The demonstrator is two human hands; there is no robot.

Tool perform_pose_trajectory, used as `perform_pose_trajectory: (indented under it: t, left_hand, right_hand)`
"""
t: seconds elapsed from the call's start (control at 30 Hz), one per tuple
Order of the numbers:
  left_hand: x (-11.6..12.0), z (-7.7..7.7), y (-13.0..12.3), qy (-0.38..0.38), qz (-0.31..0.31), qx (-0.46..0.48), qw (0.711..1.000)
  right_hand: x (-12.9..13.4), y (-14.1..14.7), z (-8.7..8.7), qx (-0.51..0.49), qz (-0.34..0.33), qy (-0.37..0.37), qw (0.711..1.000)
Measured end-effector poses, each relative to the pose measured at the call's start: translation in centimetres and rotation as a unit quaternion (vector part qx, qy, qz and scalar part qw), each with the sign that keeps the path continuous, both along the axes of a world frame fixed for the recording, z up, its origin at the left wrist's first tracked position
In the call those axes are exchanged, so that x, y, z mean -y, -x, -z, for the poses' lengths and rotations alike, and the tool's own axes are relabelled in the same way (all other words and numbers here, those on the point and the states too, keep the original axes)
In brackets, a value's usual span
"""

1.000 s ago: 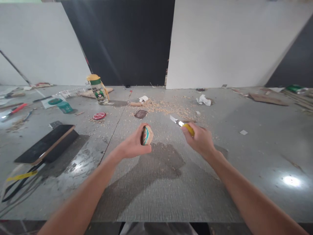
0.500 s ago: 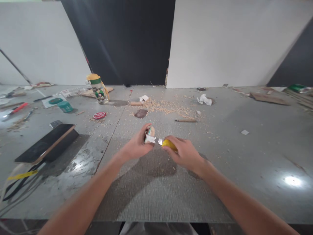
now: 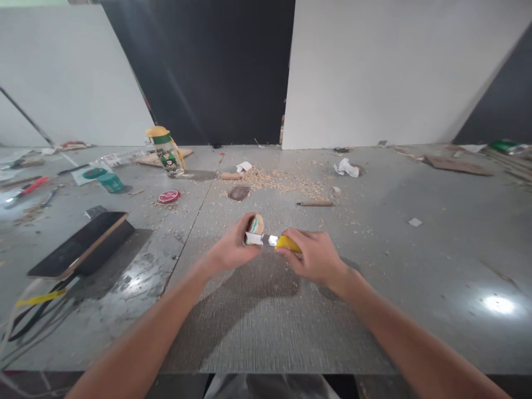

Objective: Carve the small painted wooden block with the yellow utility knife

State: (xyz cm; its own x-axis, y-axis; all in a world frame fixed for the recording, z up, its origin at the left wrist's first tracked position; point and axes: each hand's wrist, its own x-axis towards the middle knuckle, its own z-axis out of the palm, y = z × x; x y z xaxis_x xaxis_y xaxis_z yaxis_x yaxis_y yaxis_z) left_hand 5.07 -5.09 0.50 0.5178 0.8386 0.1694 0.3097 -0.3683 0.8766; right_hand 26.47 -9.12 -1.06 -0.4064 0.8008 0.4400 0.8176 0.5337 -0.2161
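Note:
My left hand [image 3: 233, 247] is closed around a small pale wooden piece [image 3: 258, 224] with teal markings on its side. My fingers hide part of it. In my right hand [image 3: 318, 256] is a knife with a yellow handle [image 3: 286, 244]. Its shiny blade points left and lies against or just in front of the wooden piece; I cannot tell whether it is cutting in. Both hands are above the grey table [image 3: 257, 332]. Beyond them lies a thin wooden-handled carving tool [image 3: 315, 204].
Wood chips [image 3: 278, 182] are scattered past my hands, near crumpled tissue [image 3: 347, 168] and a short wooden stick [image 3: 231, 176]. A black lamp-like panel [image 3: 78, 244] stands at left. Farther back are a red round lid [image 3: 168, 196] and a yellow-topped bottle [image 3: 166, 152].
The wooden piece and blade have shifted slightly between my hands, with the piece's pale face turned a little more into view. Both grips stay the same.

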Motion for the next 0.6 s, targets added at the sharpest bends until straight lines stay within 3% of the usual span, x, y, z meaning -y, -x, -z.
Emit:
perform_pose_trajectory:
  t: [0.17, 0.3, 0.37, 0.5, 0.6]
  left_hand:
    - [-0.7, 0.7, 0.3, -0.011, -0.043, -0.054, 0.998]
    - [-0.6, 0.2, 0.7, 0.012, -0.054, -0.089, 0.994]
    - [-0.4, -0.1, 0.7, 0.009, -0.054, -0.088, 0.995]
    - [-0.4, 0.0, 0.8, -0.01, -0.05, -0.088, 0.995]
    - [-0.8, 0.9, 0.9, 0.051, -0.017, -0.039, 0.998]
  right_hand:
    - [-1.2, -1.0, 0.8, 0.001, 0.06, -0.004, 0.998]
    - [-2.8, -3.3, 1.2, -0.025, 0.15, -0.001, 0.988]
    - [-3.1, -3.9, 1.2, -0.034, 0.165, 0.002, 0.986]
    - [-2.2, -2.5, 0.9, -0.037, 0.107, 0.025, 0.993]
    - [-0.9, -0.5, 0.7, -0.03, 0.042, 0.044, 0.998]
